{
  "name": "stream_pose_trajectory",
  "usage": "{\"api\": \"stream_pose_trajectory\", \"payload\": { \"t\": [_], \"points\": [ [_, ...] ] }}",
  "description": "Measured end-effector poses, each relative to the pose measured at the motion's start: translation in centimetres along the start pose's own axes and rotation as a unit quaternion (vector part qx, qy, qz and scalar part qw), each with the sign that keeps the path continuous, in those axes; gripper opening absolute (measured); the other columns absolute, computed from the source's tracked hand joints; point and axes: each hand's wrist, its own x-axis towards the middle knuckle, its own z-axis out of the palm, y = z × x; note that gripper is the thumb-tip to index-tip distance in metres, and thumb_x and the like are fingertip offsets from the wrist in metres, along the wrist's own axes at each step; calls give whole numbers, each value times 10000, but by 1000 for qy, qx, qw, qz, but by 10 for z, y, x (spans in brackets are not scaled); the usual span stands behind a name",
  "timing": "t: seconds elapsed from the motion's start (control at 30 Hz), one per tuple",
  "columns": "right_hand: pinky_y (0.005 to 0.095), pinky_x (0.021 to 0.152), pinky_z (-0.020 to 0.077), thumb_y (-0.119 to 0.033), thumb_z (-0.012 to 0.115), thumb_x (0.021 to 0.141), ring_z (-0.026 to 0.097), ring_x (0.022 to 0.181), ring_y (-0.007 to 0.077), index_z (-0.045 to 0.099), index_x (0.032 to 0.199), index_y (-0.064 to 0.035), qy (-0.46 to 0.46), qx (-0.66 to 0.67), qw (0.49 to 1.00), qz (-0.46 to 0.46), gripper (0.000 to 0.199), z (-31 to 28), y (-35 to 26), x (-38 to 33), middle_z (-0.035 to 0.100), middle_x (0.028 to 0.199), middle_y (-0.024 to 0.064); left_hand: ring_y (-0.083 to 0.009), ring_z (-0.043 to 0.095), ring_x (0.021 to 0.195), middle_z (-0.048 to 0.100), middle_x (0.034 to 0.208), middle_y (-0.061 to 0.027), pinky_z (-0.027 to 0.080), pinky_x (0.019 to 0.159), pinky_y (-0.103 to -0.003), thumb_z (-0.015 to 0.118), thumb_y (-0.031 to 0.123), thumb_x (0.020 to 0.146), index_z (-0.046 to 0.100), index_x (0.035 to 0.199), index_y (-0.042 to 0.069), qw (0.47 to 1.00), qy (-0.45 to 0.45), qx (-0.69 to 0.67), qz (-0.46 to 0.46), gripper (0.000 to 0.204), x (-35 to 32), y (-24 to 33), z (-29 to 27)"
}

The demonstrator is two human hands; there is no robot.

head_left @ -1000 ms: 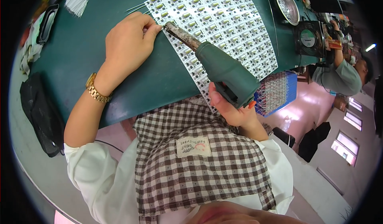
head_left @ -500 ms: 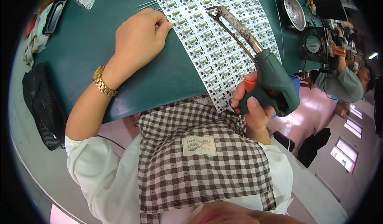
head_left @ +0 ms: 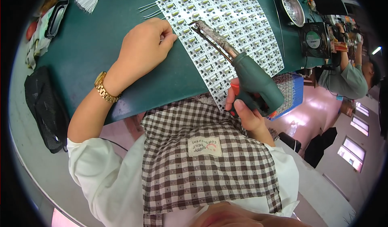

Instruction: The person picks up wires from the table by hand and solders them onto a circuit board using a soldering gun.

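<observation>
Right hand (head_left: pixel 246 109) wraps grip around dark green pistol-shaped soldering gun (head_left: pixel 254 83), fingers pressed closed on handle, metal tip resting on white panel of small circuit boards (head_left: pixel 226 29). Panel lies flat on dark green bench (head_left: pixel 101 37), near edge overhanging toward checked brown-and-white apron (head_left: pixel 206 162). Left hand (head_left: pixel 143 47), gold wristwatch (head_left: pixel 104 90) on wrist, rests at panel's left edge, fingertips curled, possibly pinching thin wire; cannot tell. Black mesh pouch (head_left: pixel 42 109) far left.
</observation>
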Motion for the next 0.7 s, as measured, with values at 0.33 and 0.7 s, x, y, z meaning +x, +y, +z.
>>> {"api": "stream_pose_trajectory", "payload": {
  "t": [0.33, 0.7],
  "points": [
    [250, 567, 419, -106, 584, 847, 525, 635, 121, 492, 1213, -10, -28, -33, 999, -28, 389, -2, 7, 4, 566, 797, 95, -241, 535, 632, 540, 710, -92, 433, 596, -356, 624, 148, 810, 555, 755, 19, 999, 21, 47, 9, 157, 1, 1, 4],
    [281, 674, 486, 1, 642, 747, 621, 726, 190, 620, 910, -16, -12, -97, 995, 24, 166, 1, -7, 7, 641, 824, 80, -263, 543, 646, 537, 724, -92, 434, 597, -365, 601, 140, 802, 532, 751, 26, 998, 21, 58, 6, 142, -2, 2, 6]
  ]
}}
